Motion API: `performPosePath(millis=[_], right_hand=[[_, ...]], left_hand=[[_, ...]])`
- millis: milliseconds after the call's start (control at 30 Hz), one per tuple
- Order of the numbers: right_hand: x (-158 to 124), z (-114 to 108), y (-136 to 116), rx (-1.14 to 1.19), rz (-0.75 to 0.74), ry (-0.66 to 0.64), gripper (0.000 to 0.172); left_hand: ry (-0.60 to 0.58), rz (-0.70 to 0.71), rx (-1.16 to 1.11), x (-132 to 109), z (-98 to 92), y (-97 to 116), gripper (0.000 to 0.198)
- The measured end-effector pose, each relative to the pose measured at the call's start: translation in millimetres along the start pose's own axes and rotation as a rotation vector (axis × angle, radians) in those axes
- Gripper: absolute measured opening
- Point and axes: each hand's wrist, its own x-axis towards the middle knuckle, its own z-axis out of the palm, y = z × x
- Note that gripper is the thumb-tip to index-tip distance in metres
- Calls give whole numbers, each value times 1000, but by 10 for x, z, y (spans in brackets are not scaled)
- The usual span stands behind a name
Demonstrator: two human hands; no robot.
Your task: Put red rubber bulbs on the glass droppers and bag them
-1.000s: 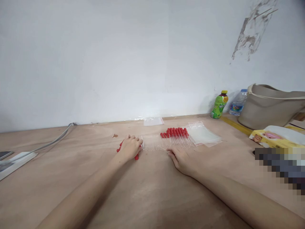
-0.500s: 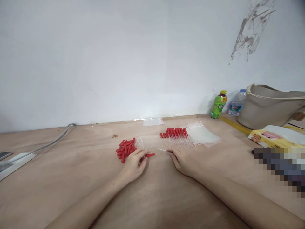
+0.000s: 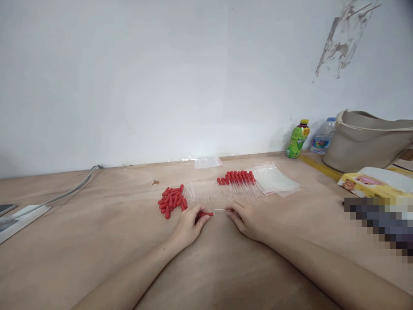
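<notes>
My left hand point(image 3: 191, 226) is closed on a red rubber dropper bulb point(image 3: 206, 214), whose narrow end points right. Pinched in my right hand point(image 3: 242, 218) is a clear glass dropper tube point(image 3: 220, 210), its end close to the bulb; they look apart. A heap of loose red bulbs point(image 3: 171, 200) lies just beyond my left hand. Clear tubes without bulbs point(image 3: 203, 192) lie in a row in the middle. To their right is a row of droppers with red bulbs fitted point(image 3: 238, 177), tips toward me.
Clear zip bags point(image 3: 275, 180) lie right of the droppers, another bag point(image 3: 207, 162) by the wall. At right stand a green bottle point(image 3: 297, 140), a water bottle point(image 3: 322, 137), a grey-beige bin point(image 3: 368, 144) and a yellow tissue pack point(image 3: 371, 181). A cable point(image 3: 75, 189) runs along the left.
My left hand has moved slightly right with the bulb. My right hand has brought the tube a little nearer to me, so the two ends are closer together.
</notes>
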Motion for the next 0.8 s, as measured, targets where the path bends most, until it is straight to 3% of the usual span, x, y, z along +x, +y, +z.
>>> performPosePath(millis=[167,433,600,800], right_hand=[[9,-70,-110,7,1,75,20],[16,70,-10,101,-49,84,20],[26,62,-30,108,-56,42,20],[5,146,57,285,-50,-9,21]], left_hand=[[12,-69,-204,-29,24,-10,13],[-31,-165,-537,-18,114,-43,18],[-78,-184,-554,1,122,-49,25],[-84,-165,-540,-40,117,-83,25]])
